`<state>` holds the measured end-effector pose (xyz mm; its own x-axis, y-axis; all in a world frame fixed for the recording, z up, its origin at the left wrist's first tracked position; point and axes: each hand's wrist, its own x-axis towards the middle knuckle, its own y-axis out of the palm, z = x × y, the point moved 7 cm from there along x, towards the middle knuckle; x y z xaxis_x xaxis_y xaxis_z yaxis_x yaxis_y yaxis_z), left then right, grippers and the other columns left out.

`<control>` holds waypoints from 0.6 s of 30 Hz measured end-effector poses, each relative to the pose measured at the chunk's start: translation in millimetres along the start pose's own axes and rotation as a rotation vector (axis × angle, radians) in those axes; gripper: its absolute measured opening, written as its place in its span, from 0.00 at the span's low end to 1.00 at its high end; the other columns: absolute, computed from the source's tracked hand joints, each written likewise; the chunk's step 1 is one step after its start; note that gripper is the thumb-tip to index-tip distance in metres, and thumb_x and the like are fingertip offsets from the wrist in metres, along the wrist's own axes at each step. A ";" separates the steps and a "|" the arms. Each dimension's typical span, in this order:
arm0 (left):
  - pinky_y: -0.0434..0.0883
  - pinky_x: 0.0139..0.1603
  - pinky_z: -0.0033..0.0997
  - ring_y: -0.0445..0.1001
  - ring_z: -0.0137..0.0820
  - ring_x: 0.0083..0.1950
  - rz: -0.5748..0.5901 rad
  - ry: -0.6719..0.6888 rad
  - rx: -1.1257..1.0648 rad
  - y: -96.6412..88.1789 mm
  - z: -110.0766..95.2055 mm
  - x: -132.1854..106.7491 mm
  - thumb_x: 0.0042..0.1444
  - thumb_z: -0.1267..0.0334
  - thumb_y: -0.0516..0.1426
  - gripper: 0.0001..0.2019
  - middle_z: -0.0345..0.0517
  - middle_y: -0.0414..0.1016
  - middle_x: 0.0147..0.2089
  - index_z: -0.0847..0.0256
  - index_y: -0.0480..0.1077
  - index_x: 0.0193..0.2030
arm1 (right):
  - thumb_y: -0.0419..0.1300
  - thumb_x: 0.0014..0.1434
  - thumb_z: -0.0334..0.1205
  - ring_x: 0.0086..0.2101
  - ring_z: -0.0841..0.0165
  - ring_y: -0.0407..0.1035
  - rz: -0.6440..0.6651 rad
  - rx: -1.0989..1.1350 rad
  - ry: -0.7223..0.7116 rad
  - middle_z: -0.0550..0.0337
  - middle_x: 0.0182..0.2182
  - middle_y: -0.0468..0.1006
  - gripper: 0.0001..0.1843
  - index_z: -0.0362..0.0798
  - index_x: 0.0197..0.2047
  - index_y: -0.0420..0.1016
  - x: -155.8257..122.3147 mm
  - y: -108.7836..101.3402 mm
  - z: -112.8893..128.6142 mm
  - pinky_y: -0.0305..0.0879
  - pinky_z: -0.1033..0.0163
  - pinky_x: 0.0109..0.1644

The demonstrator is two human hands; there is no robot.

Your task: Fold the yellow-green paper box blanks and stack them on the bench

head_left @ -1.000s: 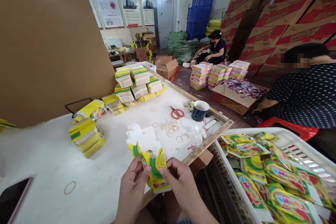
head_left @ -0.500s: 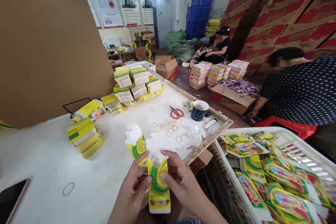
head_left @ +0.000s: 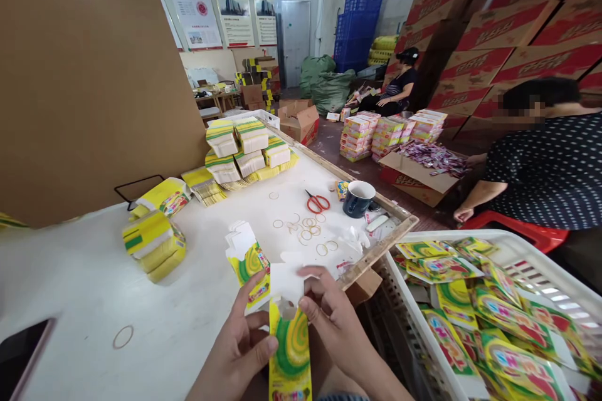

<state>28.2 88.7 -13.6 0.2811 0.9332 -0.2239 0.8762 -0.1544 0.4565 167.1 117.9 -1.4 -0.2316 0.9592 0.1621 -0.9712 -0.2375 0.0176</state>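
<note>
A yellow and green printed carton (head_left: 290,351) stands upright between my hands at the table's front edge, its white top flap (head_left: 286,281) raised. My left hand (head_left: 247,344) grips the carton's left side, thumb on the front. With my right hand (head_left: 332,313) I pinch the upper right edge, thumb by the opening and fingers at the flap. Just behind my left hand, several flat cartons (head_left: 245,260) lie overlapped on the white table (head_left: 202,301).
Rubber bands (head_left: 308,227), red-handled scissors (head_left: 318,202) and a dark mug (head_left: 359,199) lie beyond. Bundled cartons (head_left: 155,245) sit left, near a phone (head_left: 23,351). At right, a white basket (head_left: 512,239) holds filled-out cartons; a person in a dotted top (head_left: 550,169) sits behind it.
The carton has dropped slightly, and its white flap now stands up at the top. My right hand has shifted to that flap. The seated person at right has raised their head and moved their arm.
</note>
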 end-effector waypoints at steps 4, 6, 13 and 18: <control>0.72 0.42 0.40 0.79 0.43 0.43 0.051 -0.028 0.105 -2.4 -0.5 0.6 0.51 0.57 0.64 0.30 0.52 0.80 0.45 0.53 0.60 0.60 | 0.53 0.65 0.45 0.32 0.66 0.68 -0.013 -0.019 0.019 0.61 0.30 0.73 0.19 0.53 0.58 0.63 -2.2 -2.3 -6.5 0.64 0.63 0.38; 0.72 0.40 0.37 0.79 0.41 0.41 0.064 -0.016 0.158 -4.0 -3.6 1.1 0.53 0.58 0.62 0.21 0.51 0.80 0.46 0.54 0.66 0.54 | 0.52 0.65 0.48 0.37 0.65 0.68 0.010 -0.086 -0.061 0.57 0.33 0.74 0.16 0.52 0.49 0.74 -1.6 -3.5 0.2 0.64 0.61 0.42; 0.75 0.41 0.36 0.79 0.40 0.41 -0.027 0.083 0.358 -10.1 -10.3 2.2 0.55 0.58 0.60 0.17 0.46 0.79 0.49 0.52 0.69 0.52 | 0.60 0.58 0.46 0.26 0.71 0.61 0.094 -0.114 0.093 0.66 0.25 0.67 0.18 0.53 0.51 0.73 -0.5 -0.9 -3.6 0.57 0.67 0.30; 0.76 0.44 0.36 0.79 0.41 0.45 -0.042 0.112 0.406 -7.4 -6.1 1.6 0.56 0.59 0.59 0.18 0.47 0.77 0.54 0.49 0.69 0.54 | 0.60 0.51 0.30 0.21 0.74 0.56 0.080 -0.276 0.179 0.73 0.18 0.60 0.22 0.52 0.50 0.68 -1.2 4.5 -11.4 0.52 0.70 0.26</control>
<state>19.8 93.3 -12.1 0.2170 0.9675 -0.1300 0.9754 -0.2097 0.0676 162.4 117.4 -12.7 -0.2902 0.9567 -0.0245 -0.9222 -0.2864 -0.2600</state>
